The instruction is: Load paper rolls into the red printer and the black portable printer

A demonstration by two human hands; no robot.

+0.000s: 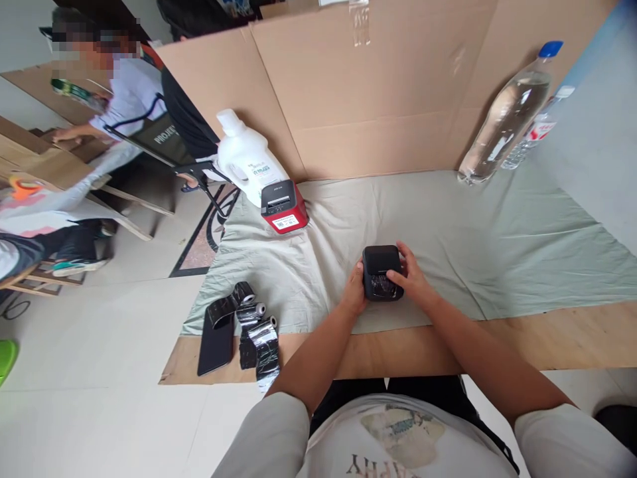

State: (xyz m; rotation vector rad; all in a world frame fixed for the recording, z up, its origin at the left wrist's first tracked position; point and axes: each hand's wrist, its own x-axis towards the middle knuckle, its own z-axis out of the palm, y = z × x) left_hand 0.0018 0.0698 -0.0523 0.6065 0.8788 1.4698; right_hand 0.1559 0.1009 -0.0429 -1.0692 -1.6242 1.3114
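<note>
Near the front middle of the cloth-covered table is a small black box-shaped device [382,260], rounded at its corners, with a shiny dark panel on the lower part of its top. My left hand [354,290] is closed against its left side. On the right, my right hand [411,276] grips the device too, its thumb lying over the shiny panel and its fingers along the far right edge. The device's underside is hidden. To the left lie several small rolls of shiny black film [263,338], partly unrolled, one of them across a dark flat phone-like slab [215,345].
A red and black receipt printer [284,209] stands beside a white jug [249,156] at the back left. At the back right are a large water bottle [510,119] and a smaller one [535,133]. A cardboard wall [388,86] closes the far side. Another person sits at left.
</note>
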